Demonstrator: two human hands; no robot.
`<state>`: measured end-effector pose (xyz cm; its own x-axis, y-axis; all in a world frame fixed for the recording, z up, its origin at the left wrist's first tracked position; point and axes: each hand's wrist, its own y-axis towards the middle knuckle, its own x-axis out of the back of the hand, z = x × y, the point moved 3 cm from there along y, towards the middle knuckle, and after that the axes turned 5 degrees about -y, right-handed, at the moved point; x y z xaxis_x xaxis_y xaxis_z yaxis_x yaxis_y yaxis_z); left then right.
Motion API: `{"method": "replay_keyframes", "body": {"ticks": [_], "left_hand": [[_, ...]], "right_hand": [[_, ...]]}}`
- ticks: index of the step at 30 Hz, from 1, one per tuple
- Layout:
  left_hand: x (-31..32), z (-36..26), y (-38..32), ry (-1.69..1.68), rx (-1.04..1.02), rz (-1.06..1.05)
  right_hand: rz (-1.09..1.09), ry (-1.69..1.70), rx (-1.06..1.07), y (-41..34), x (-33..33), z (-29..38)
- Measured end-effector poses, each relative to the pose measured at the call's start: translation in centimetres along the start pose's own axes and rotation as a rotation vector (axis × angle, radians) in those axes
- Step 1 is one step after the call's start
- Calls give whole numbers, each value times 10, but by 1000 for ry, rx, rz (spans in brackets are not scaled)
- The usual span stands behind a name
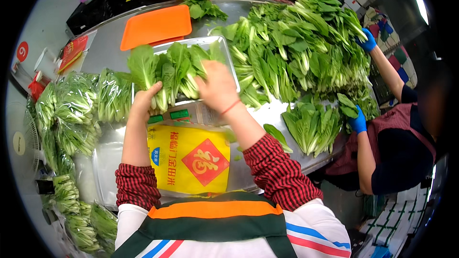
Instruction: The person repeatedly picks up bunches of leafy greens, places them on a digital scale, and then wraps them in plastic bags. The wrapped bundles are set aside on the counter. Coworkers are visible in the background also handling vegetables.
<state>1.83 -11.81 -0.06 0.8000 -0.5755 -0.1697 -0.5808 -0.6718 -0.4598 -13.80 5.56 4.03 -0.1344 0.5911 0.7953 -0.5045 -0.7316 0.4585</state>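
Observation:
Leafy greens (pixel 175 68) with pale stems lie across a metal tray (pixel 231 66) in front of me. My left hand (pixel 147 100) rests at the left end of this row, thumb against the stems; whether it grips them is unclear. My right hand (pixel 215 82), a little blurred, is over the right end of the row, fingers at the leaves and stems. Below the tray lies a yellow printed sack (pixel 165 157) with a red diamond. Part of the tray is hidden under the greens and my hands.
A large heap of greens (pixel 287 50) covers the table's right side. Clear bags of greens (pixel 77 96) line the left. An orange tray (pixel 157 25) lies beyond. At right, a co-worker's blue-gloved hands (pixel 358 122) handle greens; other people's hands work at the far edge.

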Motion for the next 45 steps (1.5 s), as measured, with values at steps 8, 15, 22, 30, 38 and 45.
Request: {"method": "replay_keyframes", "body": {"ticks": [8, 15, 22, 30, 38, 45], "left_hand": [[-63, -10, 30, 807, -221, 29], [-17, -31, 20, 1111, -84, 43], [29, -23, -23, 1169, -368, -160], [-22, 174, -130, 1198, -731, 464], [-60, 192, -131, 975, -1046, 324], [-63, 189, -131, 967, -1027, 311]], "right_hand": [[73, 134, -340, -12, -60, -2], [43, -59, -186, -18, -54, -8], [-219, 172, -13, -75, 1, -28], [40, -348, -318, -250, 94, -119], [168, -428, -407, -295, 70, -131], [-376, -179, -664, -286, 130, -150]]}}
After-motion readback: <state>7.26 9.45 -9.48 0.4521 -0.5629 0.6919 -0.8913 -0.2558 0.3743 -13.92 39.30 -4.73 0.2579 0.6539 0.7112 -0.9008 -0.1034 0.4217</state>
